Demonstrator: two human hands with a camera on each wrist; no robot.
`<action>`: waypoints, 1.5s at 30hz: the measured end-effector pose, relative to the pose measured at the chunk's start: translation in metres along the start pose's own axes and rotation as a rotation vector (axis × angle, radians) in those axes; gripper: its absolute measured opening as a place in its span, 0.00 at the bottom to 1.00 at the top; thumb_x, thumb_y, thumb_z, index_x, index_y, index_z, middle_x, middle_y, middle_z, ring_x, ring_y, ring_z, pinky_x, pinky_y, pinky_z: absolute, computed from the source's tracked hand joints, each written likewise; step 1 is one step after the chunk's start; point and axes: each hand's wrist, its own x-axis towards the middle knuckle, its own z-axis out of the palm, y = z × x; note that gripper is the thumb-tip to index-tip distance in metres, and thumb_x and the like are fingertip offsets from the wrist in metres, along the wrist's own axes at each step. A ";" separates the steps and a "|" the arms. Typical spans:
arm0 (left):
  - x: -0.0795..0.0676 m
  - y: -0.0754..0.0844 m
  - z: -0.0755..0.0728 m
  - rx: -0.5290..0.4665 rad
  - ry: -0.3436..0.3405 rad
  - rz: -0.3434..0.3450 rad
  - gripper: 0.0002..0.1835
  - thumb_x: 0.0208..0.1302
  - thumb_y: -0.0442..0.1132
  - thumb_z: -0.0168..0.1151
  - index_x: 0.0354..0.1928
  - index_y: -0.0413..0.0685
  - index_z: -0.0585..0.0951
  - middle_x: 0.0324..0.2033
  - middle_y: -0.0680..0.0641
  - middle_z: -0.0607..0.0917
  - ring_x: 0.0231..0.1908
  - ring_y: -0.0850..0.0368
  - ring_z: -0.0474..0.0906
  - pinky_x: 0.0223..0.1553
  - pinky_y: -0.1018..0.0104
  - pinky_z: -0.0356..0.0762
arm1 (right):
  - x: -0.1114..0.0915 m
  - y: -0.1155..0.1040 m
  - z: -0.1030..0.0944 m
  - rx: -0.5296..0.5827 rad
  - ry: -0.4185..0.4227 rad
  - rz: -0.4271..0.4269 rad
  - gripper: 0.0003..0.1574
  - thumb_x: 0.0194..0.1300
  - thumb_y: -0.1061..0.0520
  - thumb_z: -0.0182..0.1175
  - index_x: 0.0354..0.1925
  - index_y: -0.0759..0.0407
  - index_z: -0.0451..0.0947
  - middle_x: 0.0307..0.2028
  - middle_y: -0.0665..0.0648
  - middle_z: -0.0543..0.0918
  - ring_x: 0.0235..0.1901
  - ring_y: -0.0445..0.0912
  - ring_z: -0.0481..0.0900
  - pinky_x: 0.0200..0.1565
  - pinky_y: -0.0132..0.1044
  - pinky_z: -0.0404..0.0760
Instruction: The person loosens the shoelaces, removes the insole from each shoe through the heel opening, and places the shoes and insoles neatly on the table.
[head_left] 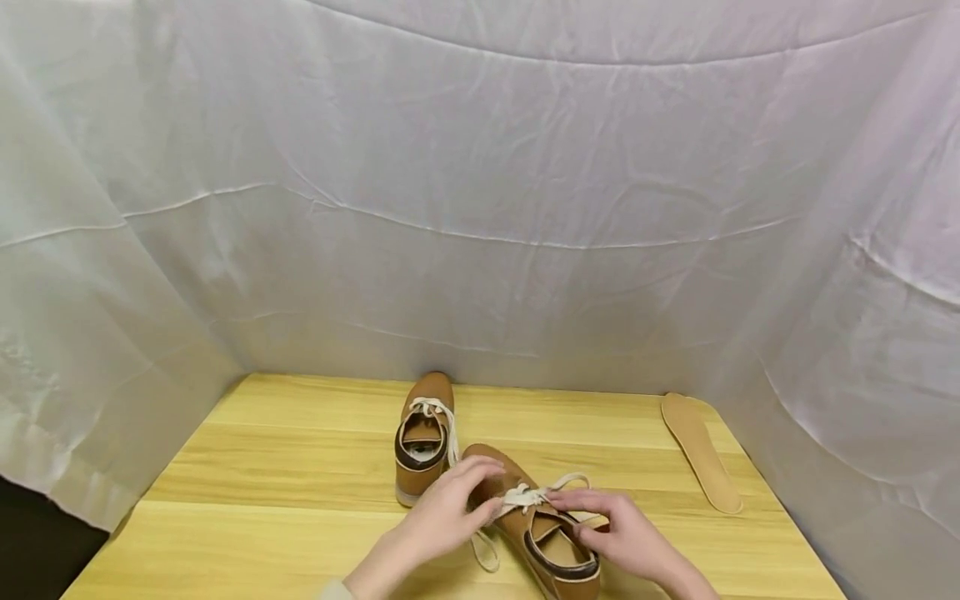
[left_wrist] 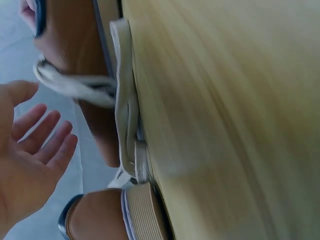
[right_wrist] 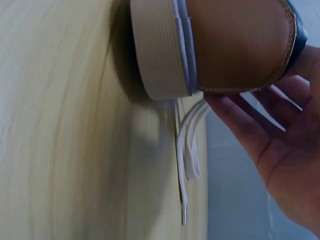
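Note:
A brown lace-up shoe (head_left: 517, 533) stands at the table's front, toe pointing away and left, its cream laces (head_left: 525, 497) bunched over the tongue. My left hand (head_left: 450, 508) hovers at its left side, fingers relaxed and spread; the left wrist view shows them apart from the lace (left_wrist: 75, 87). Over the shoe's right side lies my right hand (head_left: 618, 529), fingertips by the laces and thumb by the collar. In the right wrist view its fairly straight fingers (right_wrist: 235, 117) touch the upper near the heel (right_wrist: 235, 45). The farther fingertips are hidden there.
Behind and left, a matching brown shoe (head_left: 423, 442) stands with a loose lace along its right side. A tan insole (head_left: 701, 454) lies at the table's right. The wooden table (head_left: 300, 467) is enclosed by pale cloth (head_left: 480, 292) at the back and sides.

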 end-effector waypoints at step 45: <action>-0.057 -0.009 -0.044 0.035 -0.301 0.070 0.36 0.52 0.54 0.82 0.65 0.64 0.80 0.61 0.63 0.79 0.65 0.57 0.74 0.64 0.49 0.75 | 0.034 -0.003 0.026 0.295 -0.248 -0.065 0.21 0.71 0.71 0.56 0.57 0.60 0.86 0.52 0.57 0.89 0.53 0.45 0.86 0.52 0.39 0.86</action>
